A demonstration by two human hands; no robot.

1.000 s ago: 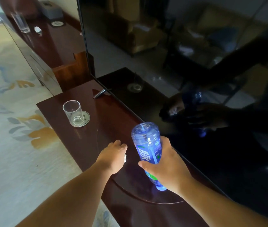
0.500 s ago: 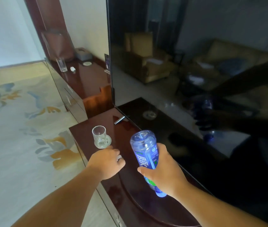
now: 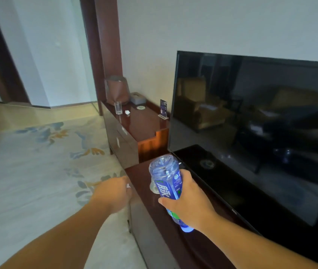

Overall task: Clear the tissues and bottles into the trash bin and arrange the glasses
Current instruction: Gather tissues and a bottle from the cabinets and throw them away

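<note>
A clear blue plastic bottle with a blue printed label (image 3: 166, 191) is being gripped around its middle by the right hand (image 3: 188, 203), fingers wrapped tight; the bottle is being held tilted with its base uppermost and its neck down by the wrist, above the front part of the dark glossy wooden cabinet top (image 3: 148, 212). The left hand (image 3: 113, 192) is being kept curled into a loose fist at the cabinet's front edge, and a small scrap of white tissue (image 3: 128, 185) is being pinched at its fingertips. Behind the bottle, a short clear drinking glass on a round coaster (image 3: 153, 188) is being mostly hidden. A large black television screen (image 3: 251, 123) is being carried along the back of the cabinet. On the raised far section of the cabinet, a tall clear glass (image 3: 118, 107) is standing near the front edge, with a crumpled white tissue (image 3: 127, 112) just beside it, a round white coaster (image 3: 140, 107) further back, a grey tissue box (image 3: 137, 98) and a brown leather bin (image 3: 117, 90) at the far end.
</note>
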